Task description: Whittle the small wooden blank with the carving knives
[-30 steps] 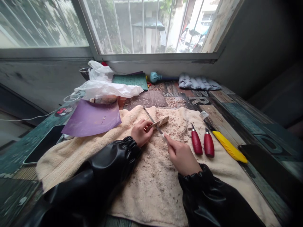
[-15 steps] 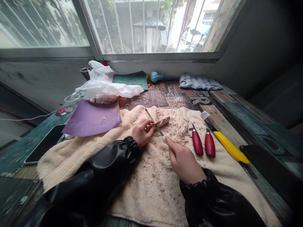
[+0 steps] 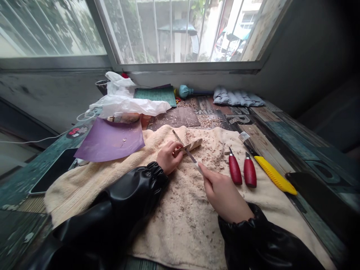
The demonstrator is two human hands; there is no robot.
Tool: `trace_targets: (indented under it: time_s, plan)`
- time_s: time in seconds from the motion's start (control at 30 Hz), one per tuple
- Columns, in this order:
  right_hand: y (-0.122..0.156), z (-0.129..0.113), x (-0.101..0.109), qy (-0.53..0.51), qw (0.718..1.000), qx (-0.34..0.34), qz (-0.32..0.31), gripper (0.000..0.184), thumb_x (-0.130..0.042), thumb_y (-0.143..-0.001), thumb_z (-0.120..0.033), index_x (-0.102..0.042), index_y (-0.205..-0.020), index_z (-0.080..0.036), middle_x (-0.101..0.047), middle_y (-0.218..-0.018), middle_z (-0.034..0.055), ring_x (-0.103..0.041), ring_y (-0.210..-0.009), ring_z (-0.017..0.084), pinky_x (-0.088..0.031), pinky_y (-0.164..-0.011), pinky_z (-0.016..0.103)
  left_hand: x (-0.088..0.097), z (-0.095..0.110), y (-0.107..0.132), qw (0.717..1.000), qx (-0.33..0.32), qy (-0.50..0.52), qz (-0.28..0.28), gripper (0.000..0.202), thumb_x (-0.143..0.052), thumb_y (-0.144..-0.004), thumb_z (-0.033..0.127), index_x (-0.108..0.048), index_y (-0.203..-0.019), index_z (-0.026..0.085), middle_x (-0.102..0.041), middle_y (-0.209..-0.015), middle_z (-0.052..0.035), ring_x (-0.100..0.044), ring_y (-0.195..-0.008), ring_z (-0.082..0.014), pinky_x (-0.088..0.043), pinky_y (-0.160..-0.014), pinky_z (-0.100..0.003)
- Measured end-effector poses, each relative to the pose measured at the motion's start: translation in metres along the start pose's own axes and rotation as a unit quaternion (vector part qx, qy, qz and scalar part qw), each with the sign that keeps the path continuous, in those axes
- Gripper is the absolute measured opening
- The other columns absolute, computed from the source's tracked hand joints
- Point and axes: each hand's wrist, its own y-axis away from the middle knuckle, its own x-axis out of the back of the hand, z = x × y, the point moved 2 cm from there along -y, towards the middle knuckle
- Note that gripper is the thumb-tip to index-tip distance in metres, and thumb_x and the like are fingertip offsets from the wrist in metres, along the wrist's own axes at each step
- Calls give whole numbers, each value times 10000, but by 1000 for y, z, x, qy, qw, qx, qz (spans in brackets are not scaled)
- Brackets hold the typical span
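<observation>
My left hand (image 3: pixel 169 156) is closed on a small carved piece of wood (image 3: pixel 194 144), pressing it down on the beige towel (image 3: pixel 180 210). My right hand (image 3: pixel 222 187) grips the light handle of a slim metal file (image 3: pixel 189 154). The file crosses over the wood at a slant, its tip pointing away to the upper left. Where file and wood meet is partly covered by my left fingers. Right of my right hand lie two carving knives with red handles, one knife (image 3: pixel 235 169) beside the other (image 3: pixel 249 171).
A yellow-handled saw or knife (image 3: pixel 275 175) lies at the towel's right edge, near a dark flat object (image 3: pixel 317 202). Purple sandpaper (image 3: pixel 111 140), a tablet (image 3: pixel 54 170) and a white plastic bag (image 3: pixel 132 105) are at the left. Wood shavings (image 3: pixel 209 122) are scattered about.
My right hand has drawn slightly back to the right with the file, sliding it across the wood. My left hand and the wood stay in place.
</observation>
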Motion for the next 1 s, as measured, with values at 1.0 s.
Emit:
trace_targets:
  time_s: [1.0]
  plan:
    - [-3,-1,3,-11,1000,-10,1,460,-337,-738,-121,-515,-1162,-150,-656,-778,74,-575,-675,154,-414,-613,250,-1,-2,-2,1000,-8,20,-22,116,-493,-755,235,-521,-860,193,-524,-776,-2,-468,-582,-71,-418,-523,-178]
